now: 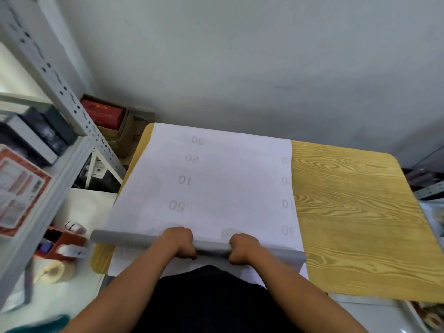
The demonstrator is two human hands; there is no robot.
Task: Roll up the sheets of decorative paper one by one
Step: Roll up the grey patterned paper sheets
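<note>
Hands: left hand [179, 241] and right hand [242, 248] both curled over the roll [134, 240], side by side near its middle, fingers wrapped round it.
Roll: grey tube lying across the near edge of the table [360, 224], its left end overhanging the table's left side, its right end where the white gives way to wood grain.
Sheet: flat part of the decorative paper [216, 179] runs from the roll to the table's far edge, white backing up, printed numbers showing. I read the wood-grain surface right of it as another sheet, can't confirm.
Handling: I judge it light, thin and floppy, creases easily; the roll itself looks stiffer. Backing looks smooth, so may slip under the palms.
Grip: I'd keep hold on the roll, not the loose sheet, and spread the hands wider so the ends don't telescope.
Progress: early, most of the sheet lies unrolled.
Left of table: metal shelf [72, 109], small bottles and tape, blurred.
Beyond table: cardboard box [120, 135] against the wall [240, 56].
</note>
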